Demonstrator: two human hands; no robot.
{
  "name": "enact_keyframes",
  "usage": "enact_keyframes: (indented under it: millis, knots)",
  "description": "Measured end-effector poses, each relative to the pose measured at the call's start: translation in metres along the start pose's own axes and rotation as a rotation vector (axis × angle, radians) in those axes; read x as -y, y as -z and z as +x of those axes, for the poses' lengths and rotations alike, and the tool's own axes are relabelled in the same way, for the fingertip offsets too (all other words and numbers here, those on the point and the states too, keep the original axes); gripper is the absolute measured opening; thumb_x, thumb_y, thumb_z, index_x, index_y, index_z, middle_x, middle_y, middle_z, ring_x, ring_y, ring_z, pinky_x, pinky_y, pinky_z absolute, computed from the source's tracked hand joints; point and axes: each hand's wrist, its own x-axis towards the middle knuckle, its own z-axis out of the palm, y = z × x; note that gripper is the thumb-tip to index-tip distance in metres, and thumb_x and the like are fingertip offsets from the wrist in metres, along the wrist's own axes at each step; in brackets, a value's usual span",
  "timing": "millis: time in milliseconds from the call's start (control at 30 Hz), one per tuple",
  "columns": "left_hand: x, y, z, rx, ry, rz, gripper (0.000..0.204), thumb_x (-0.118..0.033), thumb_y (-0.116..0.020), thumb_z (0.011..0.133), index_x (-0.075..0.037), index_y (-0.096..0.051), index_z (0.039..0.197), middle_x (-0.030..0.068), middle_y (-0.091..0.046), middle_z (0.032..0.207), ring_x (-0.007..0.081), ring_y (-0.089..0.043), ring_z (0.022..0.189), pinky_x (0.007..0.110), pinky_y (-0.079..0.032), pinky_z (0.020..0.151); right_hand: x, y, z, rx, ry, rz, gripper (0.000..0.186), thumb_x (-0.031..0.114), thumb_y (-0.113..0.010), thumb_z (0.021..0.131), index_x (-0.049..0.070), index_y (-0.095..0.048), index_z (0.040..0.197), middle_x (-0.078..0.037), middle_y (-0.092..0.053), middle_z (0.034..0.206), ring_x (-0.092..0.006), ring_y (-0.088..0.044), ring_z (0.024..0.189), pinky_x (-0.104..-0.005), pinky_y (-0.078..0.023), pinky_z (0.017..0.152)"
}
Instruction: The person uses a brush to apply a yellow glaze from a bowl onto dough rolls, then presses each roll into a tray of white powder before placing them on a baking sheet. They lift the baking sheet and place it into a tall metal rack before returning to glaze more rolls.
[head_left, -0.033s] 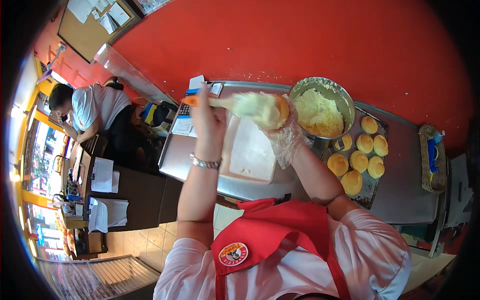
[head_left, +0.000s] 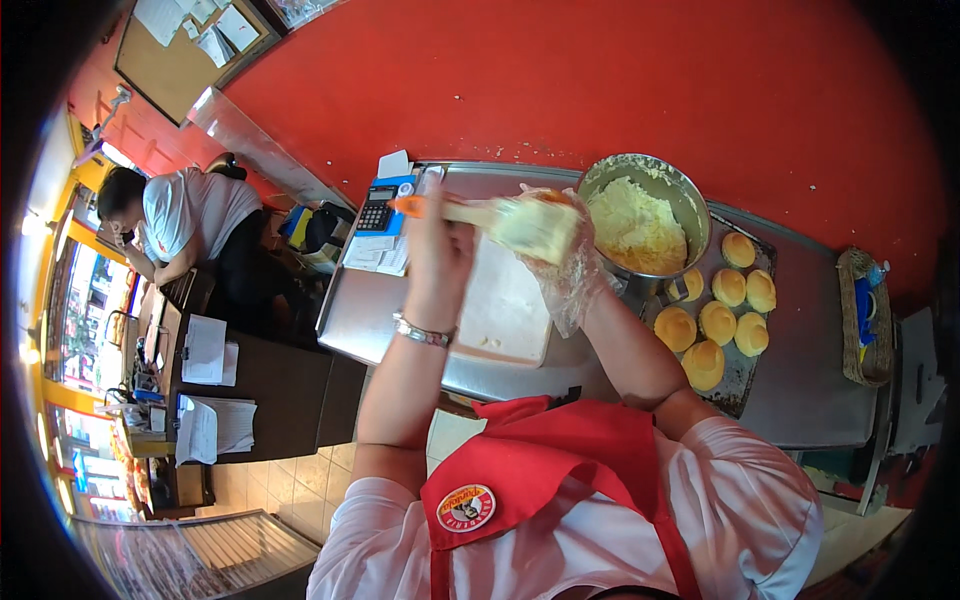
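Note:
My left hand (head_left: 440,255), with a bracelet at the wrist, grips a spatula (head_left: 480,212) whose orange handle end sticks out past the fingers. Pale yellow cream (head_left: 535,228) coats its blurred blade. In a clear plastic glove, my right hand (head_left: 568,275) holds a bun (head_left: 553,196), mostly hidden behind the blade. The blade lies against or just over the bun; I cannot tell which. Beside the gloved hand stands a metal bowl (head_left: 702,225) of the same cream. Several golden buns (head_left: 717,322) sit on a dark baking tray (head_left: 742,388) to the right.
Under my hands a white tray (head_left: 500,345) lies on the metal table (head_left: 800,410). A calculator (head_left: 375,208) and papers (head_left: 380,256) are at its left end, a wicker basket (head_left: 852,345) at its right. A red wall (head_left: 600,80) stands behind; another person (head_left: 205,215) leans at a desk.
My left hand and the spatula have shifted slightly to the right and down. The blade now covers more of the bun, and the calculator shows more fully.

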Motion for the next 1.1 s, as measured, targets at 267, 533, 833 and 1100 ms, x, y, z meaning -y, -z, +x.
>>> enact_keyframes:
  millis: [267,533,833,1100]
  knots:
    - [-0.021,0.031,0.047,-0.002,-0.325,0.217,0.034,-0.030,-0.062,0.090,-0.008,-0.050,0.067,-0.0013,-0.047,0.056,0.0066,-0.039,0.042,0.020,-0.030,0.037,-0.008,-0.011,-0.001,-0.194,-0.005,0.147,0.050,0.049,-0.044,0.089,0.004,-0.060,0.105,-0.012,-0.064,0.100,-0.0262,-0.061,0.098,-0.0434,-0.050,0.088]
    - [0.027,-0.007,-0.075,0.809,-1.374,1.240,0.013,-0.009,-0.068,0.066,-0.013,-0.056,0.063,0.0023,-0.053,0.063,0.0210,-0.056,0.055,0.031,-0.047,0.051,-0.004,0.011,0.010,-0.207,0.103,0.021,0.050,0.052,-0.045,0.088,0.006,-0.061,0.101,-0.009,-0.064,0.095,-0.0223,-0.063,0.089,-0.0368,-0.053,0.079]
    - [-0.027,-0.051,0.004,0.228,-0.745,0.958,0.017,-0.010,-0.066,0.081,-0.004,-0.058,0.067,0.0066,-0.058,0.059,0.0134,-0.054,0.053,0.028,-0.041,0.046,-0.004,-0.022,-0.005,-0.320,0.084,-0.110,0.045,0.042,-0.047,0.089,0.004,-0.060,0.109,-0.008,-0.064,0.102,-0.0212,-0.062,0.094,-0.0368,-0.052,0.084]
    - [-0.008,-0.024,-0.001,0.335,-0.750,0.822,0.008,-0.006,-0.060,0.080,-0.008,-0.058,0.072,-0.0004,-0.056,0.063,0.0120,-0.051,0.050,0.025,-0.041,0.045,0.000,-0.022,-0.017,-0.219,0.059,-0.140,0.053,0.046,-0.047,0.089,0.000,-0.059,0.111,-0.011,-0.064,0.107,-0.0221,-0.062,0.098,-0.0367,-0.051,0.087]
